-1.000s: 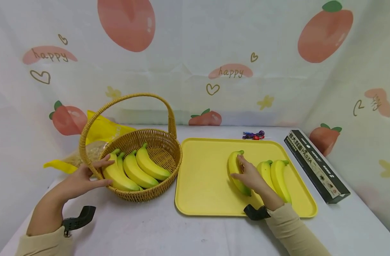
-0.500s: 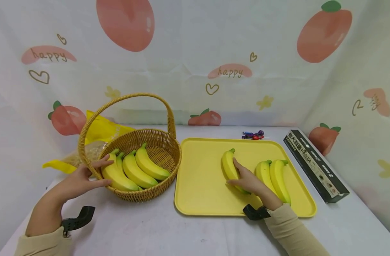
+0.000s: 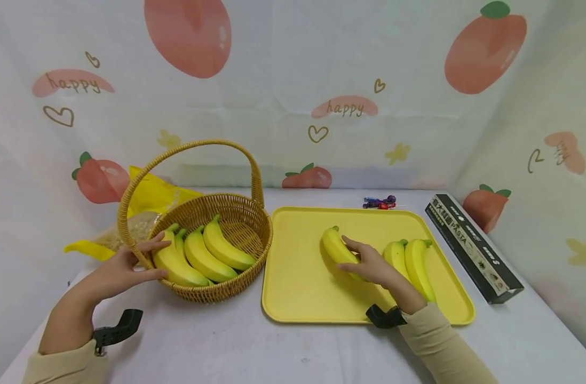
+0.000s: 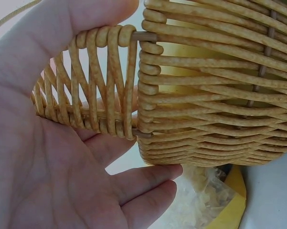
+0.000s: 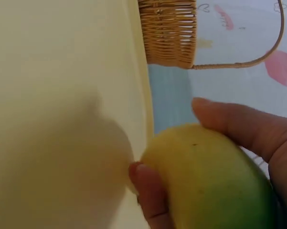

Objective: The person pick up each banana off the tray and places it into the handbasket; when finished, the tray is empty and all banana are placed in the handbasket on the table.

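My right hand [image 3: 370,266] grips a yellow banana [image 3: 337,249] over the yellow tray [image 3: 302,277]; the wrist view shows thumb and fingers curled round the banana [image 5: 205,181], lifted a little off the tray [image 5: 52,95]. Two more bananas [image 3: 410,264] lie on the tray's right part. My left hand [image 3: 125,266] rests with straight fingers against the left rim of the wicker basket [image 3: 235,213], the thumb [image 4: 100,14] over the rim [image 4: 110,81]. Three bananas [image 3: 202,256] lie inside the basket.
A yellow bag [image 3: 149,202] with pale contents lies behind the basket. A black pasta box [image 3: 470,245] lies right of the tray. Small wrapped sweets [image 3: 380,202] sit behind the tray. A printed cloth backdrop closes the back and sides.
My right hand has carried its banana leftward across the tray, away from the other two. The left hand and basket have stayed put.
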Tool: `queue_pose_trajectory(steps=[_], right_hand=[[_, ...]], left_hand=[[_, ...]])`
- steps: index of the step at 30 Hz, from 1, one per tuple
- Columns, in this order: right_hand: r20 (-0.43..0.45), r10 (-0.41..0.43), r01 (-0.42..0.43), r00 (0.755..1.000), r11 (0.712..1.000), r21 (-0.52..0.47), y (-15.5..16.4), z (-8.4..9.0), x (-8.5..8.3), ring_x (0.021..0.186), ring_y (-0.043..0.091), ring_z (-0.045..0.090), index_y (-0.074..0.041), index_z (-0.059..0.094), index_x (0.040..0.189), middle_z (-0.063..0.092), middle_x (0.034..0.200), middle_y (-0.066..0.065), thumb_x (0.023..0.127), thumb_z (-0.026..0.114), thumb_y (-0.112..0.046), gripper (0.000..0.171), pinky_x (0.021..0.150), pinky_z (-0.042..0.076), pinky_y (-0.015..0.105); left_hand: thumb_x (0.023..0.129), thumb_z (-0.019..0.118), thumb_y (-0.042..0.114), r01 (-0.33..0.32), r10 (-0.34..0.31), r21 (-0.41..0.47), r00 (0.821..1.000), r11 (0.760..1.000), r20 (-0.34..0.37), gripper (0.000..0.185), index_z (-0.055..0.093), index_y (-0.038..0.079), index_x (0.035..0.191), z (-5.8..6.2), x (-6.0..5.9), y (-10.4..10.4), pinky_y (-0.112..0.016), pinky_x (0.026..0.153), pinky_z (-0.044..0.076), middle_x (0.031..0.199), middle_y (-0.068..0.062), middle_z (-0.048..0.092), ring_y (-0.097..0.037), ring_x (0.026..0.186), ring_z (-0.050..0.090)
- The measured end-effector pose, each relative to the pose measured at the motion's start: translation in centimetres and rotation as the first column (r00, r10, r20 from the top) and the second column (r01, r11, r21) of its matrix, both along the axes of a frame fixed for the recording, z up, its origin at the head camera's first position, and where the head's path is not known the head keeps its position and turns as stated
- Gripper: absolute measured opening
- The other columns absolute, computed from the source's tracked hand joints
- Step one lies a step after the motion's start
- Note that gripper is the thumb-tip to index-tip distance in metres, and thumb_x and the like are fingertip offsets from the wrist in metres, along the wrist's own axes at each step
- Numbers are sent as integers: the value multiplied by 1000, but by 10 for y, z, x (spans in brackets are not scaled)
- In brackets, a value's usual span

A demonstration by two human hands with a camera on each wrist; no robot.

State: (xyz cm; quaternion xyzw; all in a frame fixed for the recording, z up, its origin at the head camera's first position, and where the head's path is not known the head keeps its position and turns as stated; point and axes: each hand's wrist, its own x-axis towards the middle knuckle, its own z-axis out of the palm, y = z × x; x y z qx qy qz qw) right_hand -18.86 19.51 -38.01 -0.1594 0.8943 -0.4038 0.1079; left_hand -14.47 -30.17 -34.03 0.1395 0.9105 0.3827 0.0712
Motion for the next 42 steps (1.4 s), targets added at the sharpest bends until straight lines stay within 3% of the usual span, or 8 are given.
queue_pose_trajectory(steps=[3, 7, 14, 28, 32, 36, 41, 42], right_hand=[[11, 23, -23, 1000, 999, -40, -3, 6, 0, 104, 28, 58, 2, 33, 142, 44, 139, 25, 85, 68, -26, 72, 79, 53, 30], [14, 74, -73, 997, 994, -79, -8, 15, 1, 79, 15, 58, 1, 36, 141, 54, 128, 24, 85, 67, -25, 69, 65, 51, 22], [-14, 142, -142, 990, 988, -57, -29, 36, 1, 72, 14, 48, -4, 41, 139, 61, 92, 9, 84, 69, -28, 66, 60, 42, 21], [-76, 346, -351, 935, 934, -71, -92, 70, -10, 73, 11, 48, -5, 43, 138, 59, 127, 10, 83, 70, -24, 65, 62, 40, 19], [-87, 400, -403, 912, 915, -26, -115, 76, -15, 63, 8, 42, -7, 44, 138, 63, 103, 8, 82, 72, -25, 65, 57, 36, 18], [-89, 440, -440, 894, 898, 20, -138, 80, -25, 57, 6, 34, -9, 45, 137, 52, 75, -2, 81, 73, -26, 65, 54, 31, 18], [-36, 464, -463, 885, 886, 30, -166, 81, -37, 52, 6, 30, -10, 45, 138, 38, 60, -4, 82, 72, -27, 64, 53, 32, 18], [-26, 470, -469, 882, 883, 31, -171, 81, -39, 52, 6, 29, -10, 45, 138, 43, 62, -3, 82, 72, -27, 64, 53, 32, 18]], left_hand=[[85, 67, 20, 3, -3, 14, 1000, 1000, 1, 63, 41, 2, 139, 0, 0, 0, -69, 93, 33, 152, -25, 17, -51, 130, 27], [85, 67, 18, 15, -15, 29, 1000, 999, -9, 62, 41, 1, 138, -1, 1, -1, -69, 93, 32, 152, -25, 18, -52, 130, 28], [85, 68, 22, 5, -5, 31, 1000, 1000, 6, 62, 43, 3, 138, 1, 2, 0, -70, 94, 32, 153, -23, 18, -52, 131, 26], [85, 68, 20, 2, -2, 49, 1000, 999, 9, 62, 42, 2, 138, 3, 3, 1, -71, 93, 30, 153, -24, 17, -54, 132, 22], [85, 68, 19, 2, -2, 50, 1000, 999, 11, 62, 42, 1, 138, 3, 3, 1, -70, 94, 31, 152, -25, 16, -54, 131, 23], [85, 67, 18, 2, -3, 45, 1000, 999, 12, 63, 41, 0, 139, 3, 3, 1, -71, 93, 32, 152, -26, 16, -54, 131, 23], [85, 67, 19, -1, 1, 35, 1000, 999, 18, 63, 40, 1, 139, 4, 2, 1, -71, 92, 33, 152, -25, 16, -54, 130, 24], [85, 67, 19, -1, 0, 34, 1000, 999, 19, 63, 40, 1, 139, 4, 2, 1, -70, 92, 33, 152, -26, 16, -54, 131, 24]])
